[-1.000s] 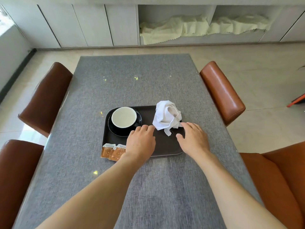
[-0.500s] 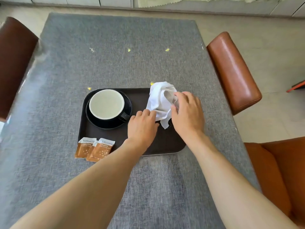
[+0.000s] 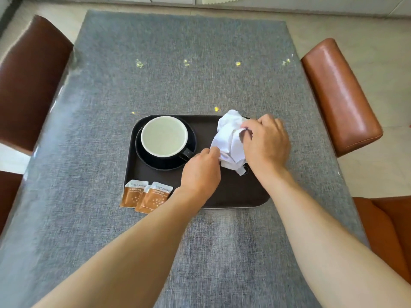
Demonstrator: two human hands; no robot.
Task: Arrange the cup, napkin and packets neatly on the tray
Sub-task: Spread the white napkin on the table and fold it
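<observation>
A dark brown tray (image 3: 233, 194) lies on the grey table. On its left part stands a black cup (image 3: 164, 138) with a white inside, on a black saucer (image 3: 142, 156). A crumpled white napkin (image 3: 229, 141) sits at the tray's far right. My right hand (image 3: 265, 142) grips the napkin from the right and top. My left hand (image 3: 201, 172) pinches the napkin's lower left edge. Two orange-brown packets (image 3: 145, 195) overlap at the tray's near left corner, partly hanging over onto the table.
The grey cloth-covered table (image 3: 178, 85) stretches away ahead of the tray. Brown leather chairs stand at the left (image 3: 31, 81), at the right (image 3: 340, 94) and near right (image 3: 389, 230). The table's near edge is out of view.
Both hands have closed on the napkin: the right hand went from beside it to gripping it, the left hand pinched its lower edge. The view tilted down and closer.
</observation>
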